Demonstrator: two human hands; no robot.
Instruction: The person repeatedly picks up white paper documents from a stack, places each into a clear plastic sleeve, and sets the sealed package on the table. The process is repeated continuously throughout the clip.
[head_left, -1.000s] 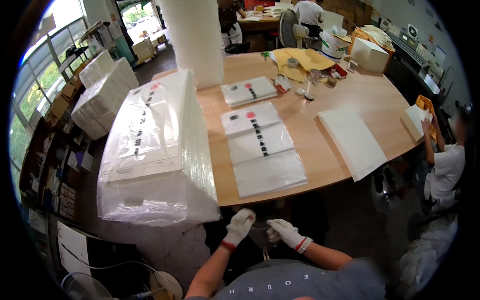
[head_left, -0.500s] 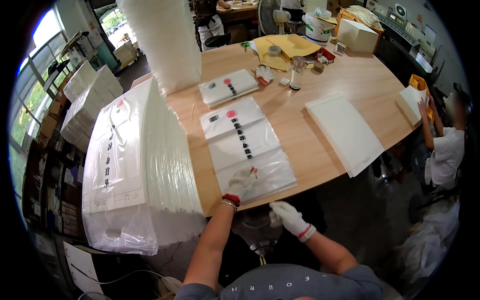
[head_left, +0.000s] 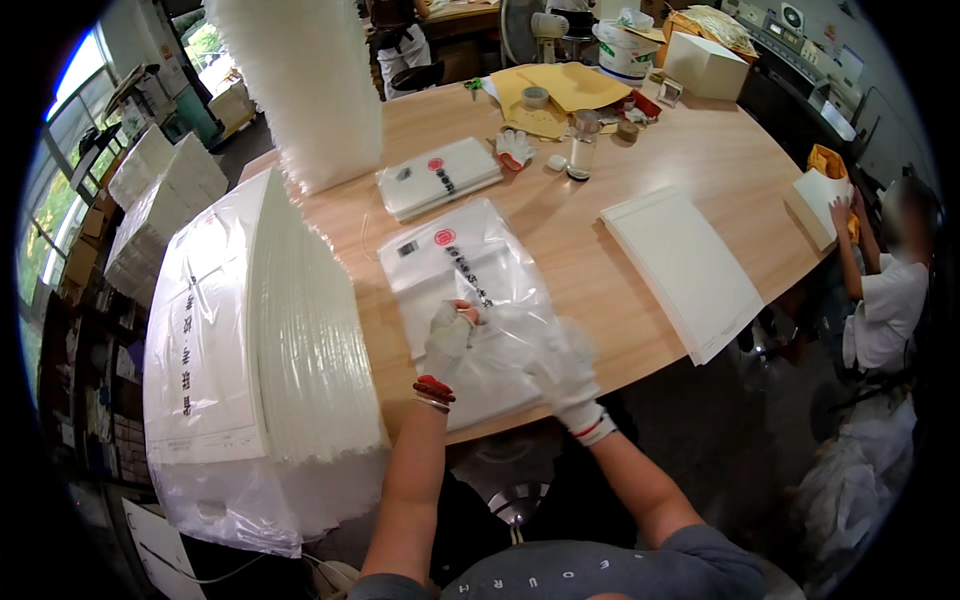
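Head view shows us a clear plastic bag with printed paper inside, lying flat on the wooden table near its front edge. Our gloved left hand pinches the bag's top film between thumb and fingers, while our gloved right hand rests on the film just beside it, fingers curled into it. To our left stands a tall stack of bagged sheets, and to the right lies a white flat stack.

Both gloved hands, left hand and right hand, gripped a clear plastic bag on the wooden tabletop, beside a tall wrapped paper stack.
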